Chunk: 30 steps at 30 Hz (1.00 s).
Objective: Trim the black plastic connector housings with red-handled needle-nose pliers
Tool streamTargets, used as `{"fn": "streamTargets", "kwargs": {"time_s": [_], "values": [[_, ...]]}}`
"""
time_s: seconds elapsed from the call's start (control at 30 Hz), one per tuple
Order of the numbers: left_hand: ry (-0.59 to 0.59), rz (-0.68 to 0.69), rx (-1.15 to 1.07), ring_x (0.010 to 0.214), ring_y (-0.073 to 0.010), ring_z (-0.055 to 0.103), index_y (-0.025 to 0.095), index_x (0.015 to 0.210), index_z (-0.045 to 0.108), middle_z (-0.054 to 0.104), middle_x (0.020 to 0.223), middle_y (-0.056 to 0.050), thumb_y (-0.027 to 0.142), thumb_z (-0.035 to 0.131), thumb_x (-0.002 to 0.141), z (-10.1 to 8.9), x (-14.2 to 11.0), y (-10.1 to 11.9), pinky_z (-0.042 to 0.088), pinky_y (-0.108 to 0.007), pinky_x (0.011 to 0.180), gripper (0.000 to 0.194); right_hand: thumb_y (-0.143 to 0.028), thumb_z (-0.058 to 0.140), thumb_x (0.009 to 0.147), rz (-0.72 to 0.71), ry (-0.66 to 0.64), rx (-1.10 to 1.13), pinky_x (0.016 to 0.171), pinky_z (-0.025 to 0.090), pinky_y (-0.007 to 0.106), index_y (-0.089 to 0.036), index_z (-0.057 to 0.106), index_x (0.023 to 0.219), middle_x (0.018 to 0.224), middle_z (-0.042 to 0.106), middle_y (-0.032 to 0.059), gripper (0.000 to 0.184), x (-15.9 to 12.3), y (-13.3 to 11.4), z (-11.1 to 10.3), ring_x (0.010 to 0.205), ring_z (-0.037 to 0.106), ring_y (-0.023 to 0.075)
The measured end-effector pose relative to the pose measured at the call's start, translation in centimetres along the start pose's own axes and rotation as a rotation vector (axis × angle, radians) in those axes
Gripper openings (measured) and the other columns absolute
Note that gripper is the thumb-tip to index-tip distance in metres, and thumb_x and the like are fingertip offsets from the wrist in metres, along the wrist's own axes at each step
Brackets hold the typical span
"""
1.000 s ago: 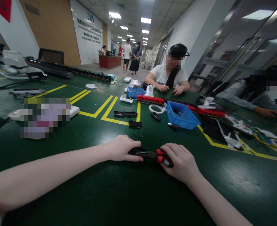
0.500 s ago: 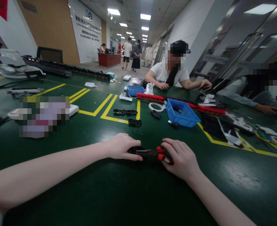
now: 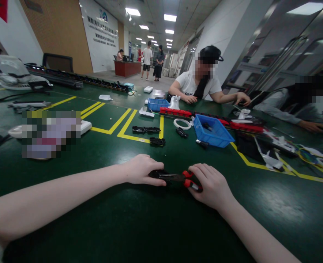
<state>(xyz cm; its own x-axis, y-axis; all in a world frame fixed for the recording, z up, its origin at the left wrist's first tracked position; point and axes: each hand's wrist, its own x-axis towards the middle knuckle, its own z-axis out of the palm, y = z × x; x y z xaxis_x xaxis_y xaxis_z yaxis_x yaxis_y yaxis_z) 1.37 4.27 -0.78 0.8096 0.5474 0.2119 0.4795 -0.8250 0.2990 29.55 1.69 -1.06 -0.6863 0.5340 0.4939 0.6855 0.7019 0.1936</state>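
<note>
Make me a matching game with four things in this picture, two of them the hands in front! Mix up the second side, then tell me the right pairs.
Things:
1. Left hand
2. White ring
3. Right hand
4. Bigger blue bin

Clues:
A. Round, with a hole in the middle
B. Has something dark inside
C. Pinching a black piece
D. Holding a red-handled tool

Right pairs: 1-C, 2-A, 3-D, 4-B
</note>
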Motion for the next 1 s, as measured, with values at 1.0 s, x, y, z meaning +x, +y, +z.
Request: {"fn": "streamTargets", "kwargs": {"time_s": [1.0], "values": [[0.007, -0.107, 0.039, 0.063, -0.0159, 0.058, 0.020, 0.096, 0.056, 0.063, 0.075, -0.001, 0.059, 0.057, 0.088, -0.05, -0.05, 0.20, 0.033, -0.022, 0.053, 0.040, -0.026, 0.059, 0.080, -0.033, -0.032, 0.070, 0.070, 0.055, 0.034, -0.011, 0.055, 0.117, 0.100, 0.063, 0.0138, 0.040, 0.02, 0.06, -0.13, 0.082, 0.062, 0.0219]]}}
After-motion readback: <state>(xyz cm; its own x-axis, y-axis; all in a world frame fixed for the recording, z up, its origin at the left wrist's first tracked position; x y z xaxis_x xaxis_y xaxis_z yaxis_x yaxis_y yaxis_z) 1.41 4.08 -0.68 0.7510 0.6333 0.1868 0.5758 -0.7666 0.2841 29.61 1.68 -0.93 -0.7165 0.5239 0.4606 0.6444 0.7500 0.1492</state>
